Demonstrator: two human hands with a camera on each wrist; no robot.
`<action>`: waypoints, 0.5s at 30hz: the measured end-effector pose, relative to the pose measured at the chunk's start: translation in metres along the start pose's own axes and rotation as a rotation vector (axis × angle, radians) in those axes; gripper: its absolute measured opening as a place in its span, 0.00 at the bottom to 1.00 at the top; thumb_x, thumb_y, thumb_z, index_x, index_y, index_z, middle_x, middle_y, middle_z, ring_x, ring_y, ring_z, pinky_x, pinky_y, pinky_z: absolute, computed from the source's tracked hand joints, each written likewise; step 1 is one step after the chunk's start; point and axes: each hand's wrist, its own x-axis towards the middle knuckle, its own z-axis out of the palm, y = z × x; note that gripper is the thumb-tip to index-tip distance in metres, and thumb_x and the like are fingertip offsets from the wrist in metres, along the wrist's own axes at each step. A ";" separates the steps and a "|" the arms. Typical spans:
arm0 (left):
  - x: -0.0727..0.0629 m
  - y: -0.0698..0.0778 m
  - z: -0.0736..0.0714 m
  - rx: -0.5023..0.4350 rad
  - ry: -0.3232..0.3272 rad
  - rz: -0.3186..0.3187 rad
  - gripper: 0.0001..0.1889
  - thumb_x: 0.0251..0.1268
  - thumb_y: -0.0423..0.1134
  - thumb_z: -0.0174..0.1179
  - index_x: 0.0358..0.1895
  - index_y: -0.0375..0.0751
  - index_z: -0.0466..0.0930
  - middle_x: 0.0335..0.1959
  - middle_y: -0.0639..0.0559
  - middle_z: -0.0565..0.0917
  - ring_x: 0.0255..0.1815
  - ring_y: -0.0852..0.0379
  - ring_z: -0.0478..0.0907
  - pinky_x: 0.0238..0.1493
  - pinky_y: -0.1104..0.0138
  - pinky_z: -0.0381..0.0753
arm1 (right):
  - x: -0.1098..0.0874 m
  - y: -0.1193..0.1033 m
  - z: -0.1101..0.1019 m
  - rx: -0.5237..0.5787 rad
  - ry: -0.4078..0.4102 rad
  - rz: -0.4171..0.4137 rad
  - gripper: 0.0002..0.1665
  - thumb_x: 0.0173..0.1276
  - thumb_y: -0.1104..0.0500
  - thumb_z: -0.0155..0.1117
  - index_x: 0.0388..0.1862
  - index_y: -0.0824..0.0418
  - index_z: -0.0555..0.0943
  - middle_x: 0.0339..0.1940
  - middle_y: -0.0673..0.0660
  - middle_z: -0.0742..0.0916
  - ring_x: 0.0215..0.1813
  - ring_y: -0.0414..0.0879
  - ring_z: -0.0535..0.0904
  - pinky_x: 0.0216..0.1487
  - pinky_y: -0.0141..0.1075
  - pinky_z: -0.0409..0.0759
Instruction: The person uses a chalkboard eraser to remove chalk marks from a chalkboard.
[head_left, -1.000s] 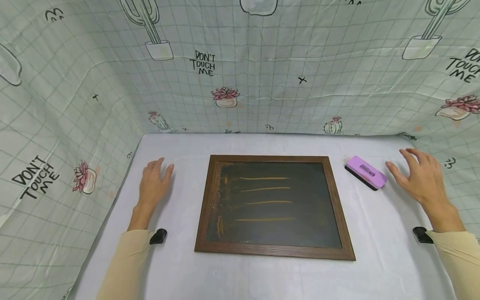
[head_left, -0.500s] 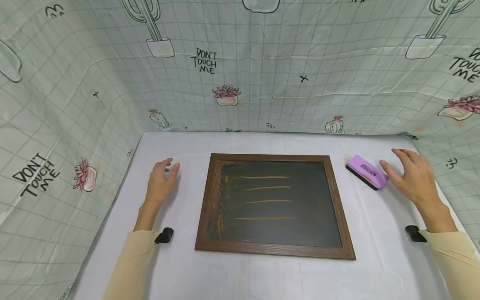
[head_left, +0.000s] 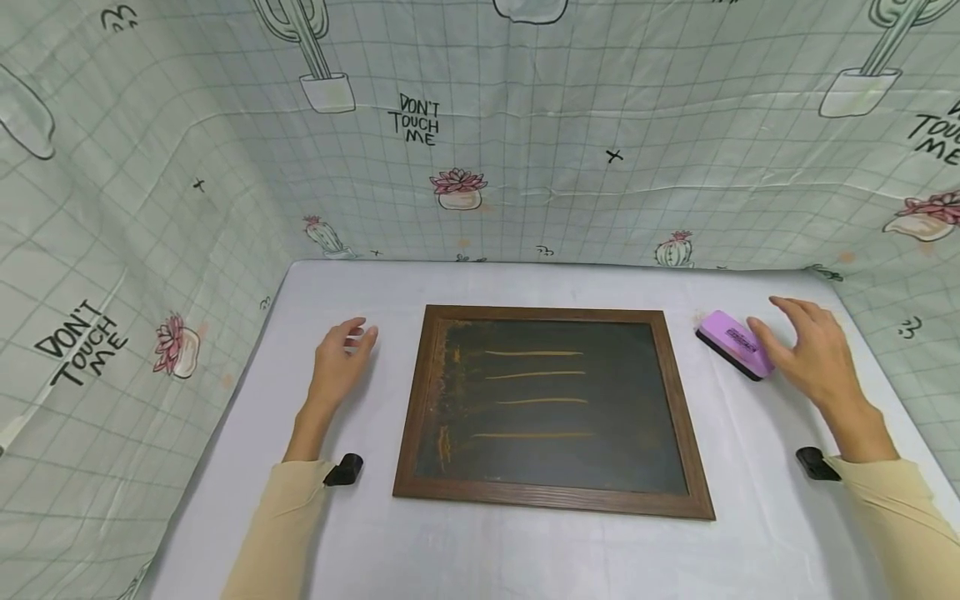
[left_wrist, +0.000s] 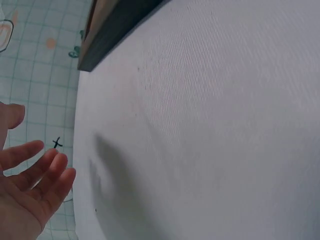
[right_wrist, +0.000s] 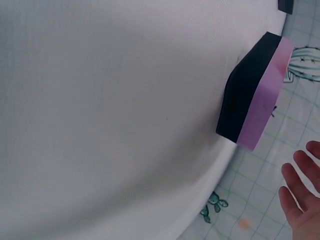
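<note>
Flanking a dark rectangular chalkboard (head_left: 622, 417) in a brown wooden frame (head_left: 555, 497), a person's left hand (head_left: 341, 367) and right hand (head_left: 813, 358) hang above a white-covered table (head_left: 555, 554).
The left hand, fingers parted and softly bent, holds nothing, near the frame's left side. The right hand, thumb spread well away from the fingers, grips nothing either; it is nearest a purple block eraser with a black underside (head_left: 735, 342), which lies aslant just beside the frame's upper right corner. Whether the thumb touches the eraser is hard to tell from the head view; the right wrist view shows the visible fingers apart from it. Four yellow strokes (head_left: 542, 402) cross the board, with yellowish smudges down its left side.
</note>
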 end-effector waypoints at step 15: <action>-0.003 0.007 0.018 -0.056 -0.056 -0.048 0.23 0.78 0.43 0.58 0.65 0.29 0.76 0.55 0.32 0.82 0.57 0.37 0.79 0.59 0.48 0.77 | 0.003 -0.006 0.010 0.058 -0.136 0.099 0.32 0.69 0.53 0.70 0.62 0.76 0.77 0.60 0.81 0.77 0.63 0.80 0.68 0.63 0.69 0.61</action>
